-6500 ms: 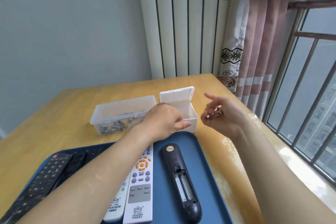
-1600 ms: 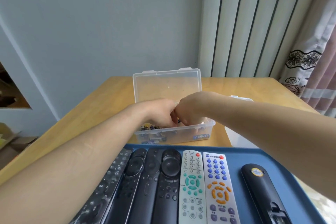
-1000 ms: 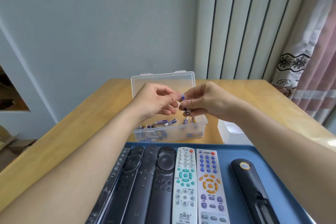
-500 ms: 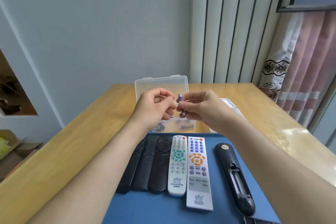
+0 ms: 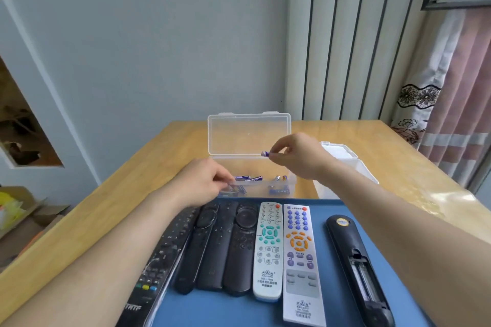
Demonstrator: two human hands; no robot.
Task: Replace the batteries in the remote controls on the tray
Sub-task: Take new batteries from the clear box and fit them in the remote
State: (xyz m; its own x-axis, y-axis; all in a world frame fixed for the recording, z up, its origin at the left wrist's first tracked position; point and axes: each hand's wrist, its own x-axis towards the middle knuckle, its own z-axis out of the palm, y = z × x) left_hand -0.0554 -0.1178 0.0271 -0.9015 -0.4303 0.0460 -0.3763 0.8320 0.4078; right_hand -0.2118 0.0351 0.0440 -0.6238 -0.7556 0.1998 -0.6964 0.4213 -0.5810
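Right hand [image 5: 295, 158] pinches 1 purple battery [image 5: 265, 153]; left hand [image 5: 204, 184] is at the battery box [image 5: 249, 135], grip unclear. Likely next: seat fetched batteries polarity-right in the open black remote [image 5: 342, 232].

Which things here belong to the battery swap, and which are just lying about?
In the job: battery in right hand; clear box of batteries, left hand at it; open black remote; other remotes; tray.
Lying about: cardboard box; curtain.
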